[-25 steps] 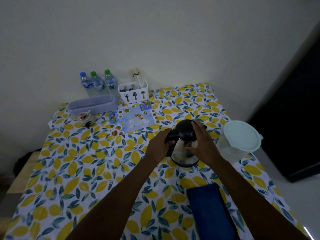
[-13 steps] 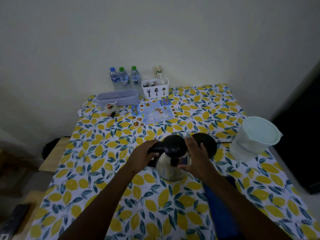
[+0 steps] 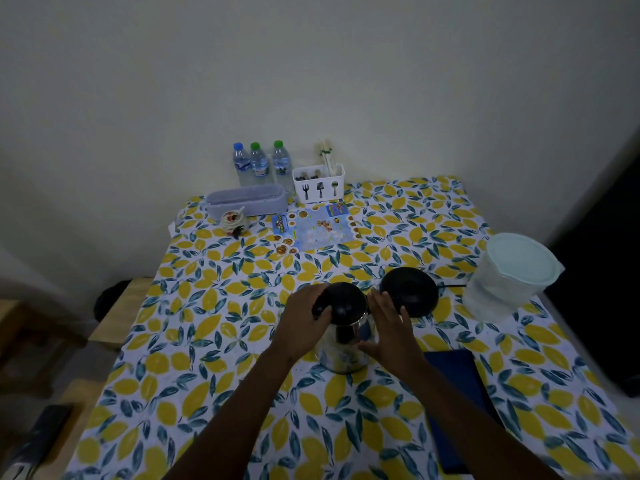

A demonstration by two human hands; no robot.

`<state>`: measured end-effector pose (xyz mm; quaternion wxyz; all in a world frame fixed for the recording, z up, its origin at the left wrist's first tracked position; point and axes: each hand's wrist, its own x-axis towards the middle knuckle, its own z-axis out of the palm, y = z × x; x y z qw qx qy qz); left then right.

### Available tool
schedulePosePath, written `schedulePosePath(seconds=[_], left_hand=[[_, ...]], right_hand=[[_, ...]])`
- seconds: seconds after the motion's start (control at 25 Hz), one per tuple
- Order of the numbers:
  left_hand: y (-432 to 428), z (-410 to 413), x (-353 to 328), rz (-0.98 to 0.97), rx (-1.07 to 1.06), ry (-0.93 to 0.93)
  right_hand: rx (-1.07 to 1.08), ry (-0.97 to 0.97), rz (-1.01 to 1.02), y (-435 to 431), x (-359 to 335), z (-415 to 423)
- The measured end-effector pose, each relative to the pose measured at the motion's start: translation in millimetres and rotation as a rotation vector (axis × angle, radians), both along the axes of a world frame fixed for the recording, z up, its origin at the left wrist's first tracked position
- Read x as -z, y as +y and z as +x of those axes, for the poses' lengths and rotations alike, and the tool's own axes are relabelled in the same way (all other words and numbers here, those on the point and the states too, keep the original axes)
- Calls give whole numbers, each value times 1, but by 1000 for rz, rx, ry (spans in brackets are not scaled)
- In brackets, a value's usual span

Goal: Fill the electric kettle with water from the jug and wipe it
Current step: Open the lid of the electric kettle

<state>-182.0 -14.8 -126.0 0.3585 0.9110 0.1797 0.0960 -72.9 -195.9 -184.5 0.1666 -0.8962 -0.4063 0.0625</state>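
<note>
A steel electric kettle (image 3: 346,348) with a black lid stands on the lemon-print tablecloth (image 3: 207,327), just left of its round black base (image 3: 410,291). My left hand (image 3: 304,318) is closed around the kettle's black handle. My right hand (image 3: 389,329) lies flat against the kettle's right side, fingers extended. A translucent jug (image 3: 509,278) with a pale lid stands at the table's right edge. Beside my right forearm lies a folded dark blue cloth (image 3: 460,393).
At the back against the wall stand three water bottles (image 3: 259,162), a white cutlery holder (image 3: 318,183), a lilac tray (image 3: 247,200), a small cup (image 3: 233,220) and a printed leaflet (image 3: 313,228). A black cord (image 3: 450,287) runs from the base toward the jug.
The kettle has come off its black base and now stands on the cloth to the left of it. My head view pulled back and shifted, showing more of the table.
</note>
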Motion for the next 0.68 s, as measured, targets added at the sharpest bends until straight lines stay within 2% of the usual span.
schedulePosePath(seconds=[0.2,0.4,0.48,0.68], left_hand=[[-22,23,8,223,-44,116],[-23,27,16,373,-31,75],[-23,25,12,220,-55,1],[-19,1,-8,-409,-223,-210]], right_hand=[[-13,23,-6,0,1,-1],[-16,33,15,-1,3,-1],[-11,29,57,-2,5,-2],[-6,44,82,-2,5,0]])
